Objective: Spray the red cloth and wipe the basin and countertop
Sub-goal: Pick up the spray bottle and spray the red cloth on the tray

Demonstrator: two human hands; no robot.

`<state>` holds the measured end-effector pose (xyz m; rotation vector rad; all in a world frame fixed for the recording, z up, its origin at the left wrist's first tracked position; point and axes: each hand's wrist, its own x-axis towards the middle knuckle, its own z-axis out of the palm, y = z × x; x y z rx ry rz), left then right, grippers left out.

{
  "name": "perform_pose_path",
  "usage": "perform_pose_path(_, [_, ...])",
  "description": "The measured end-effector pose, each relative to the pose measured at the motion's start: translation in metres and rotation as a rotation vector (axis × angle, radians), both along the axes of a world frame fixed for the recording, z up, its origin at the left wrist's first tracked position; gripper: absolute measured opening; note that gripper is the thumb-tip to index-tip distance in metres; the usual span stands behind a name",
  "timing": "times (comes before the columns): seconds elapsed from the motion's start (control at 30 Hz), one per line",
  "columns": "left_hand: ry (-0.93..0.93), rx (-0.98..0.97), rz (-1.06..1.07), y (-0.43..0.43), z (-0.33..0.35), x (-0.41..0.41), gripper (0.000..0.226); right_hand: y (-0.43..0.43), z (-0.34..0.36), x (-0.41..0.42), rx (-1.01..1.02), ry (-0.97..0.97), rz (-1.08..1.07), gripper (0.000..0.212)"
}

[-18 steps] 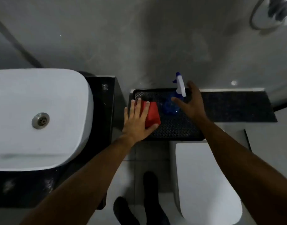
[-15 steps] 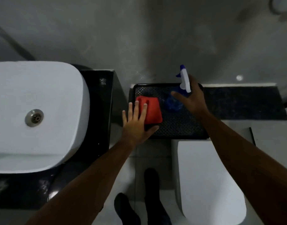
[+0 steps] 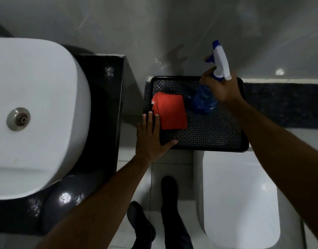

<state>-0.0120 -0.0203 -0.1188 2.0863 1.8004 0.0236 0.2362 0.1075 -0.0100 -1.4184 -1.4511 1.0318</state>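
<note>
On black patterned tray, right of white ceramic basin: folded red cloth lies flat. Left hand spread flat, grasping nothing, fingertips at cloth's near-left edge. Right hand clenched round blue spray bottle, white trigger head up. Advice: pin cloth, aim nozzle down at it, squeeze briefly.

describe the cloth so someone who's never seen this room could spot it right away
Right of the white basin a black patterned tray sits against the wall. The red cloth lies folded in its left half, beside the blue spray bottle. It is the only red thing there.
</note>
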Motion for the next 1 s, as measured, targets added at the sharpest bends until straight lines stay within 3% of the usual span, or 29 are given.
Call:
perform_pose_path(0.07, [-0.006, 0.01, -0.005, 0.001, 0.001, 0.0, 0.124, 0.005, 0.011, 0.003, -0.041, -0.027, 0.058, 0.038])
perform_pose_path(0.13, [-0.012, 0.022, -0.003, 0.0, 0.001, 0.0, 0.123, 0.009, 0.022, 0.009, -0.102, -0.177, 0.184, 0.041])
perform_pose_path(0.3, [0.027, 0.019, -0.012, -0.001, 0.002, 0.0, 0.123, -0.007, 0.041, 0.006, -0.51, -0.349, 0.493, 0.059])
perform_pose_path(0.4, [0.069, 0.058, -0.021, -0.002, -0.002, 0.001, 0.12, -0.022, 0.026, 0.0, -0.647, -0.491, 0.563, 0.045])
perform_pose_path(0.47, [0.087, 0.09, -0.024, -0.003, -0.004, 0.001, 0.117, -0.028, 0.016, -0.002, -0.672, -0.539, 0.515, 0.031])
perform_pose_path(0.67, [0.089, 0.114, -0.029, -0.004, -0.006, 0.002, 0.116, -0.032, -0.002, -0.012, -0.71, -0.606, 0.524, 0.028])
perform_pose_path(0.8, [0.097, 0.092, -0.029, -0.003, -0.004, 0.002, 0.119, -0.033, 0.002, -0.017, -0.734, -0.623, 0.538, 0.04])
perform_pose_path(1.0, [0.104, 0.08, -0.029, -0.003, -0.004, 0.001, 0.119, -0.041, -0.001, -0.017, -0.71, -0.602, 0.506, 0.037])
